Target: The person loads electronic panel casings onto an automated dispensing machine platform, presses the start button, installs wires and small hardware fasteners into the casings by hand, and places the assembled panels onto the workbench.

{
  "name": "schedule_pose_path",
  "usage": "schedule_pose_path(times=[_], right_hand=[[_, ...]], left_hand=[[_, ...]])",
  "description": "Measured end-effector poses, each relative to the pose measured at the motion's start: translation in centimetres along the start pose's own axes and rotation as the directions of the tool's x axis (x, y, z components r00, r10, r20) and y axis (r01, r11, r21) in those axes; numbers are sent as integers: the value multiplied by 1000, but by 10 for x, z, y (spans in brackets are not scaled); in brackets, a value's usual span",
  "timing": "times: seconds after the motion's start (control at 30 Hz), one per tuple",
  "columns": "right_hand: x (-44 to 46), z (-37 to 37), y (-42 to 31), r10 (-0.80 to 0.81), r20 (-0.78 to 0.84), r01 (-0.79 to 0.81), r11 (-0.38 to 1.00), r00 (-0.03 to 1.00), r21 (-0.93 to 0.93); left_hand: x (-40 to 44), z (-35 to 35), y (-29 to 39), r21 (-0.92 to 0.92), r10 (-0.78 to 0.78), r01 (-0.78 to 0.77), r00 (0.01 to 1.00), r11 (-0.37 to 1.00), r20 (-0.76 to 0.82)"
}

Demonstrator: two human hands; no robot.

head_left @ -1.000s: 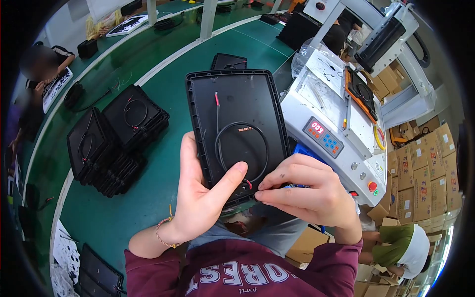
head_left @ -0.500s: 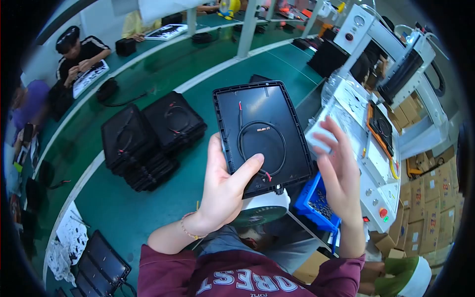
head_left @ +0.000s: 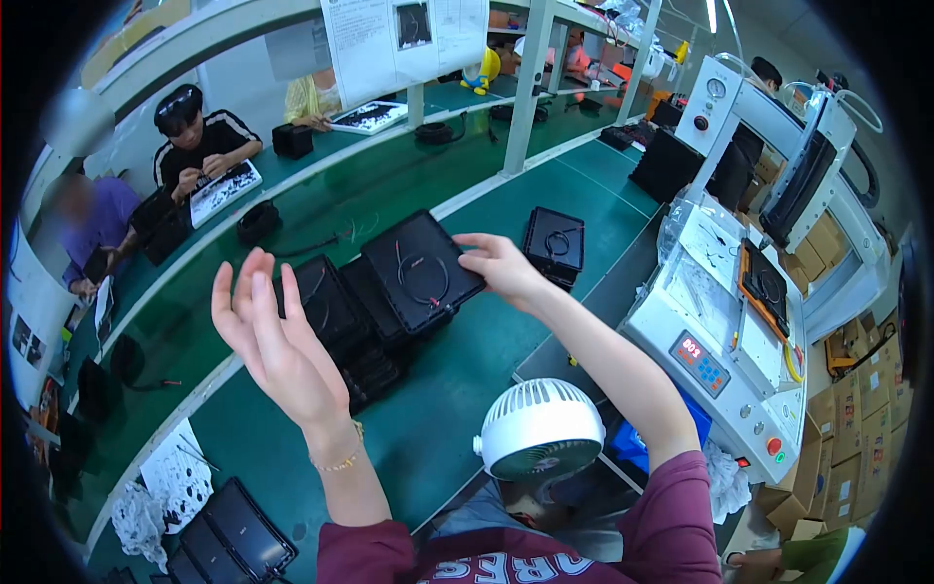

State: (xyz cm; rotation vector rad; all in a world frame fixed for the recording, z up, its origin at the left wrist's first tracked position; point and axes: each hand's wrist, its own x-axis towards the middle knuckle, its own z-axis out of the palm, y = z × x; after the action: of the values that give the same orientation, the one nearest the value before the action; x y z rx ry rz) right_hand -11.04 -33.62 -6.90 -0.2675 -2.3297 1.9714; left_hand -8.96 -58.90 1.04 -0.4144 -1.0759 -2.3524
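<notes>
A black rectangular panel (head_left: 421,271) with a coiled black cable lies over the right-hand stack of like panels. At its right edge my right hand (head_left: 498,269) has its fingers closed on the rim. My left hand (head_left: 277,326) is raised, with fingers apart and nothing in it, in front of the left-hand stack (head_left: 326,297), which it partly hides. The cable's red-tipped end shows near the panel's lower edge.
A white fan (head_left: 541,428) stands at the near table edge. Further right are another panel stack (head_left: 555,239), a blue bin (head_left: 632,446) and a white machine (head_left: 715,341). Dark panels (head_left: 233,535) lie at lower left. Co-workers (head_left: 199,146) sit across the green table (head_left: 428,389).
The panel has moved from in front of me to the stack on the left. My left hand has let go of it and moved left; my right hand, open before, now grips its right edge.
</notes>
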Motion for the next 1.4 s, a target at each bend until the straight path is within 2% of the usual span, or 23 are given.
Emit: schedule_pose_path(times=[0.13,0.27,0.33,0.37,0.4,0.43,0.47,0.5,0.6,0.67,0.7,0.73,0.8,0.83,0.9,0.93,1.0,1.1,1.13,1.17,1.2,1.3,1.4], right_hand=[[28,15,17,-69,-39,64,992,997,-109],[24,28,24,-180,33,174,865,983,-471],[13,24,30,-310,13,206,597,951,-776],[5,12,33,-279,111,236,468,954,-852],[-22,-8,18,-430,270,472,481,862,-739],[-60,-22,-16,-75,252,256,491,965,-833],[-93,-34,-30,43,148,115,431,988,-895],[-128,-46,-38,150,31,-24,351,988,-936],[-224,-86,-51,203,15,-41,270,979,-962],[-275,-102,-48,284,17,-83,336,959,-938],[-296,-109,-38,239,7,-98,425,971,-900],[-308,-110,-38,312,-68,-236,538,948,-809],[-326,-115,-15,180,-79,-181,673,980,-717],[-329,-115,-5,216,-143,-243,562,966,-790],[-334,-114,20,149,-78,-144,508,986,-849],[-337,-115,35,117,-41,-93,484,992,-870],[-333,-118,53,107,-49,-97,511,993,-854],[-331,-120,64,43,-55,-70,529,998,-846],[-330,-120,63,70,-66,-93,552,995,-829],[-330,-120,62,98,-74,-118,574,992,-810],[-330,-121,62,128,-81,-142,594,988,-792],[-331,-124,71,93,-51,-100,661,994,-744],[-332,-123,71,107,-44,-106,692,993,-714]], left_hand=[[-8,5,-6,-65,-75,83,990,994,116],[-32,24,-26,51,-178,170,925,984,336],[-39,46,-51,212,-175,83,869,974,464],[-43,63,-63,253,-161,26,831,967,532],[-46,84,-78,289,-151,-34,790,957,594],[-51,103,-103,326,-206,-20,739,945,641],[-58,119,-136,363,-260,-8,683,932,683],[-69,132,-181,469,-275,-134,658,873,700],[-94,146,-286,706,-430,-415,581,574,691],[-99,139,-317,773,-477,-426,614,470,628],[-100,133,-336,810,-517,-384,629,443,581],[-100,128,-351,845,-558,-342,639,410,529],[-92,123,-367,877,-674,-279,562,391,480],[-93,122,-365,859,-602,-328,615,393,510],[-96,124,-343,811,-456,-458,671,364,584],[-95,125,-338,747,-268,-519,715,416,646],[-88,137,-333,807,-391,-313,750,501,534],[-75,131,-345,769,-630,130,665,626,401],[-73,129,-322,627,-723,401,551,668,417],[-70,122,-297,449,-781,648,423,615,459],[-68,118,-264,249,-798,843,296,477,525],[-71,105,-182,145,-670,910,172,389,722],[-82,90,-135,23,-606,937,207,349,768]])
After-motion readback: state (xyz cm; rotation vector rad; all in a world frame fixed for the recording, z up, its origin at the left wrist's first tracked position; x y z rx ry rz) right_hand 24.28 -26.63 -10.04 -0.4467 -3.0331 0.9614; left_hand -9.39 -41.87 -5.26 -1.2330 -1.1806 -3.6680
